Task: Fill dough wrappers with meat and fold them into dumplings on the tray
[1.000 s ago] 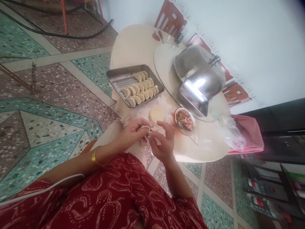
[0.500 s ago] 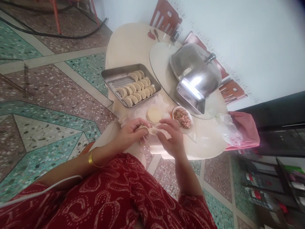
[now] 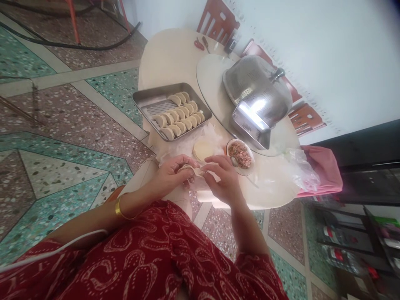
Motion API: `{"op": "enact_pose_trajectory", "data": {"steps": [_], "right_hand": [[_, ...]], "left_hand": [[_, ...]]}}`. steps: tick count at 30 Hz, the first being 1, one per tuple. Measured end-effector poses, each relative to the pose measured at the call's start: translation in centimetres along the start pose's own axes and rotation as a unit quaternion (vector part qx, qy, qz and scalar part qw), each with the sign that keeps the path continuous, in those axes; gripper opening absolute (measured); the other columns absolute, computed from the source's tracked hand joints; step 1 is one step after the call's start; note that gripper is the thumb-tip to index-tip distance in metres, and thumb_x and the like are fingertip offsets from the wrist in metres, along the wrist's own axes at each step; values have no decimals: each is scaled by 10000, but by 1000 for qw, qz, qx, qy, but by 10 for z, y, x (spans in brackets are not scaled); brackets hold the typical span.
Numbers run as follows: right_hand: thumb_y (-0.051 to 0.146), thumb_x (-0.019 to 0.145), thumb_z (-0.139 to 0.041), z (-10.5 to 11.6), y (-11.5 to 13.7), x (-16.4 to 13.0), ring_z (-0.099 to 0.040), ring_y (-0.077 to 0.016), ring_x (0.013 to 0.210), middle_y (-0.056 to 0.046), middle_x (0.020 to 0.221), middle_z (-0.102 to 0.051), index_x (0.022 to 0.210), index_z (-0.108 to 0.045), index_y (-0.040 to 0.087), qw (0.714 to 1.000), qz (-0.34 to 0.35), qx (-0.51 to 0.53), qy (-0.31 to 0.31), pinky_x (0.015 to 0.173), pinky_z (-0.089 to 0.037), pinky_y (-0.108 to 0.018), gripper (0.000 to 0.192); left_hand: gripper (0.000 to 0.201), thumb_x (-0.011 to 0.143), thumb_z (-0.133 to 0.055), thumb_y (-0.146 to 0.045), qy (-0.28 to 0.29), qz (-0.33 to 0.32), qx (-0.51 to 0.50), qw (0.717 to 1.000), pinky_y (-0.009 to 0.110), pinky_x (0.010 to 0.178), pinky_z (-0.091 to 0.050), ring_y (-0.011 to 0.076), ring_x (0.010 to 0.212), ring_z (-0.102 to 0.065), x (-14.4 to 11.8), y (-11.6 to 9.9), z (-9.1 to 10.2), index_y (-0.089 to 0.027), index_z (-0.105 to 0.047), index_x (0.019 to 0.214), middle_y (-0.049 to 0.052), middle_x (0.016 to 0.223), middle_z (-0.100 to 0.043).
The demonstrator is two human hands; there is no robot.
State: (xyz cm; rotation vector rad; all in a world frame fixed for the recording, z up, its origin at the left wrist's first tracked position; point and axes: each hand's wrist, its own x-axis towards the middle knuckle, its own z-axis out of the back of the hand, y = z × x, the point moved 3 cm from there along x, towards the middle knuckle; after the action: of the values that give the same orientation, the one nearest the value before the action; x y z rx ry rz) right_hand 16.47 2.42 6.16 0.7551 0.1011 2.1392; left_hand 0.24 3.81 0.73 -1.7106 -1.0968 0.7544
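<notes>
Between my hands, above the near table edge, is a pale dumpling (image 3: 196, 170), partly folded. My left hand (image 3: 175, 171) wraps round one end of it, thumb on top. The fingertips of my right hand (image 3: 223, 177) pinch its other end. Just beyond lies a stack of round dumpling wrappers (image 3: 203, 150) on crumpled clear plastic. To its right a white bowl (image 3: 249, 171) holds pinkish minced filling (image 3: 240, 154). Rows of folded dumplings (image 3: 181, 113) lie in a metal tray (image 3: 142, 96) at the left; the tray's far left part shows bare ridged metal.
A glass turntable (image 3: 209, 79) carries a large perforated metal dome (image 3: 254, 83) and a shiny metal pan (image 3: 251, 125). Red scissors (image 3: 198, 44) lie at the far edge. A plastic bag (image 3: 301, 173) and pink cloth (image 3: 323, 171) are at the right. Wooden chairs (image 3: 218, 23) stand behind.
My right hand has shifted slightly left, its fingertips closer to my left hand on the dumpling. The left hand has hardly moved.
</notes>
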Motion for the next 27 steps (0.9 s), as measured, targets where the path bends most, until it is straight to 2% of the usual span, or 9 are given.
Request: {"op": "enact_pose_trajectory", "data": {"steps": [4,9,14,18,22,24,27], "right_hand": [[174,873,-594,-4,-1,0,-641,-187,921,-53,963,-693,915,-652,232,998,-36,51,-23,818,-536,-385,92],[174,871,-605,-5,1,1,-646,-194,939,-72,998,-694,1001,-651,225,999,15,32,-4,819,-540,-387,147],[146,867,-587,-7,-1,2,-640,-199,927,-61,998,-695,949,-666,251,1000,20,12,-13,810,-535,-396,155],[126,838,-567,-11,-5,1,-635,-181,906,-47,939,-691,880,-656,235,992,-79,98,-26,813,-522,-360,146],[134,778,-552,-17,-7,1,-579,-146,777,-9,829,-640,801,-617,221,963,-208,173,8,725,-488,-301,111],[144,751,-549,-19,-7,2,-553,-141,771,-2,821,-617,775,-595,217,952,-241,187,17,721,-469,-293,90],[159,731,-542,-20,-7,4,-541,-142,782,2,813,-600,746,-577,217,943,-254,211,31,743,-452,-298,69]], "left_hand": [[104,803,-625,-247,0,5,-10,1000,152,458,-467,74,570,-569,0,0,1,-181,-600,879,-24,747,-610],[135,834,-635,-291,-7,5,-38,999,152,484,-476,76,601,-584,1,7,6,-177,-604,899,-17,767,-623],[129,838,-634,-287,-7,11,-55,998,148,493,-482,79,613,-589,1,9,7,-179,-598,899,-28,737,-614],[109,815,-631,-265,2,9,-17,1000,143,438,-446,62,548,-563,1,4,5,-173,-592,859,-27,765,-612],[112,799,-627,-266,7,18,26,999,149,432,-434,52,519,-546,1,2,3,-168,-583,831,-27,776,-604],[111,793,-628,-261,8,19,36,999,152,453,-445,49,526,-549,1,3,3,-167,-579,827,-28,789,-606],[103,791,-626,-253,4,14,47,999,150,476,-453,50,538,-556,1,4,2,-167,-575,815,-39,752,-593]]}}
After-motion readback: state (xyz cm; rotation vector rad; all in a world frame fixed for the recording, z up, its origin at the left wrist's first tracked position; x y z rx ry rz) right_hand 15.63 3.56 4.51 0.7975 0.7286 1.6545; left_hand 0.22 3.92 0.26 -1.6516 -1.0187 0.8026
